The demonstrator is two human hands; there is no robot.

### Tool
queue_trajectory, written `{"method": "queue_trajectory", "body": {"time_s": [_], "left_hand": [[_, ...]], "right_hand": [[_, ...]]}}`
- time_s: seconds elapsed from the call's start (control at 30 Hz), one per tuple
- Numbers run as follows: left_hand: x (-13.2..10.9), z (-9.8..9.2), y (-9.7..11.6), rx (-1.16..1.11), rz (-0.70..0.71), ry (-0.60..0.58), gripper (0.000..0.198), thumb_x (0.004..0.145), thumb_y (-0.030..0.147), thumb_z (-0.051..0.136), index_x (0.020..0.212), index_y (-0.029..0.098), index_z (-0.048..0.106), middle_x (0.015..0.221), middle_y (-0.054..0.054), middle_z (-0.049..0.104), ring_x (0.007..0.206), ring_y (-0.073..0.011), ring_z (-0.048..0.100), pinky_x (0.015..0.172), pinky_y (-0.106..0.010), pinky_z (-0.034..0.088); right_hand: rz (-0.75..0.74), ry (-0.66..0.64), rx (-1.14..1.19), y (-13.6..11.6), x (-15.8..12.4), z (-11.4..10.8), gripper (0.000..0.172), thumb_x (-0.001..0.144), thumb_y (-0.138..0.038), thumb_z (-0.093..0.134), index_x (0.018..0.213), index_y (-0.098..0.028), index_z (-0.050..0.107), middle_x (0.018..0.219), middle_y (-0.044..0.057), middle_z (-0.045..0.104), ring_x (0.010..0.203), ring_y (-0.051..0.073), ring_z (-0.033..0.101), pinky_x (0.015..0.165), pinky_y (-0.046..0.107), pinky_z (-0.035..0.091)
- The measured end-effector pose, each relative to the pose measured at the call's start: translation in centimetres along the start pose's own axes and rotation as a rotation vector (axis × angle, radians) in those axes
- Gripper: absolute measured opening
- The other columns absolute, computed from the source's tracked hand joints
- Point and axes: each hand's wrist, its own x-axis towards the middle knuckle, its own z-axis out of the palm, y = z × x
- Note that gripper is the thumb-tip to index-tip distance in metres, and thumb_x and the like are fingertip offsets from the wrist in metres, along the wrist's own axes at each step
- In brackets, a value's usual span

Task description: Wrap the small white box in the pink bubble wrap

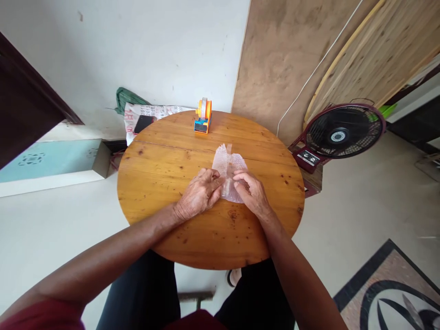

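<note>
A pinkish, see-through piece of bubble wrap [236, 161] lies crumpled near the middle of the round wooden table [165, 183]. What looks like a strip of clear tape [228, 153] runs down it and sticks out past its far edge. My left hand [203, 190] is closed at the wrap's left edge, its fingers bent and pressed together on it. Over the right side is my right hand [252, 192], thumb and fingers apart, the fingertips resting on the wrap. Anything inside the wrap cannot be made out.
An orange and blue tape dispenser [203, 115] stands at the table's far edge. Beyond the far left edge are a printed white sack [130, 121] and a dark phone-like object [143, 123]. A fan [338, 133] is at the right, beside the table.
</note>
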Motion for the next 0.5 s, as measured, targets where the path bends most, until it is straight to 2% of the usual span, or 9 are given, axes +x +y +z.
{"method": "queue_trajectory", "body": {"time_s": [0.13, 0.2, 0.4, 0.5], "left_hand": [[0.1, 0.1, 0.7, 0.039, 0.002, -0.010, 0.032, 0.095, 0.024, 0.043, 0.113, 0.012, 0.066, 0.106, -0.013, 0.057, 0.095, -0.0230, 0.053, 0.084, -0.037, 0.050], [0.2, 0.1, 1.2, 0.079, -0.015, -0.018, 0.031, 0.094, 0.023, 0.043, 0.110, 0.012, 0.067, 0.102, -0.013, 0.058, 0.092, -0.0236, 0.052, 0.083, -0.037, 0.049], [-0.1, 0.0, 1.8, 0.144, -0.032, -0.019, 0.031, 0.094, 0.025, 0.044, 0.113, 0.014, 0.066, 0.102, -0.013, 0.058, 0.093, -0.0252, 0.051, 0.082, -0.038, 0.048], [-0.1, 0.0, 1.7, 0.157, -0.023, -0.006, 0.032, 0.094, 0.025, 0.043, 0.111, 0.013, 0.067, 0.104, -0.014, 0.058, 0.093, -0.0260, 0.051, 0.082, -0.039, 0.048]], "right_hand": [[0.070, 0.115, -0.115, 0.1, 0.1, 0.0, 0.010, 0.082, -0.026, 0.055, 0.082, -0.023, 0.064, 0.091, 0.005, 0.070, 0.089, 0.022, 0.066, 0.083, 0.036, 0.051], [0.107, 0.141, -0.156, -0.1, 0.2, -0.5, 0.011, 0.082, -0.027, 0.055, 0.081, -0.022, 0.064, 0.086, 0.004, 0.070, 0.084, 0.021, 0.065, 0.080, 0.034, 0.051], [0.283, 0.052, -0.323, -1.6, -0.6, -2.3, 0.012, 0.079, -0.030, 0.059, 0.086, -0.022, 0.065, 0.097, 0.005, 0.069, 0.090, 0.022, 0.064, 0.084, 0.038, 0.049], [0.440, 0.024, -0.346, -2.2, -1.0, -2.5, 0.030, 0.078, -0.035, 0.062, 0.105, -0.022, 0.062, 0.105, 0.008, 0.069, 0.088, 0.024, 0.064, 0.083, 0.041, 0.049]]}}
